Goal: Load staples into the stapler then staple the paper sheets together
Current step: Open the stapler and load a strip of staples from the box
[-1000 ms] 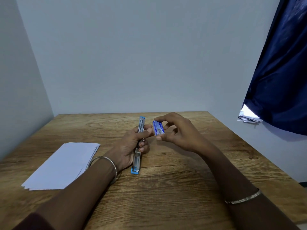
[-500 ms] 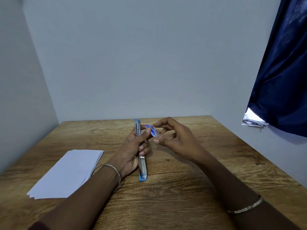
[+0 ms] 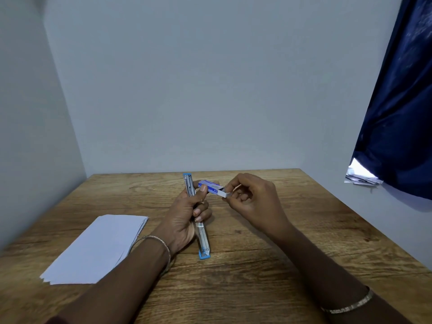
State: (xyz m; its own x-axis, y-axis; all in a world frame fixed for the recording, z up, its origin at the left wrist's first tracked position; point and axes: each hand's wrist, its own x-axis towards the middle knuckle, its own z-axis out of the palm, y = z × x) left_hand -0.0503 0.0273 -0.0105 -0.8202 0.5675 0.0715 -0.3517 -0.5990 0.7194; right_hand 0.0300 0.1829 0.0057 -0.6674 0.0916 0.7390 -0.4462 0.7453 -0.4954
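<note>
Only the head view to go on here. The left hand point(image 3: 187, 218) is curled round the stapler point(image 3: 203, 239), with the fingers wrapped over its middle. Its thumb is stretched up and pressing on the side of the staple box point(image 3: 208, 184). The right hand point(image 3: 253, 202) is closed into a pinch: thumb and forefinger hold the white flap sticking out of the box's right end, and the other fingers are loosely curled under it.

The stapler is swung fully open into one long thin strip, silver metal with light blue plastic caps on both tips. It runs from close to the far edge of the table point(image 3: 233, 288) back toward the middle, and the near tip looks like it's down on the wood. The staple box is a small cardboard carton, blue and white, held above the table just right of the stapler's far end. I can't tell if any staples are showing.

The paper sheets point(image 3: 98, 249) are a flat white stack, slightly fanned at the edges. They lie toward the table's left edge, apart from the stapler.

The table is brown wood with heavy grain and a matte look. There's a thin metal bangle point(image 3: 154, 239) on the left wrist and a flat silvery bracelet point(image 3: 350, 306) on the right one. A dark blue curtain point(image 3: 397, 113) hangs past the right edge, against plain grey walls.
</note>
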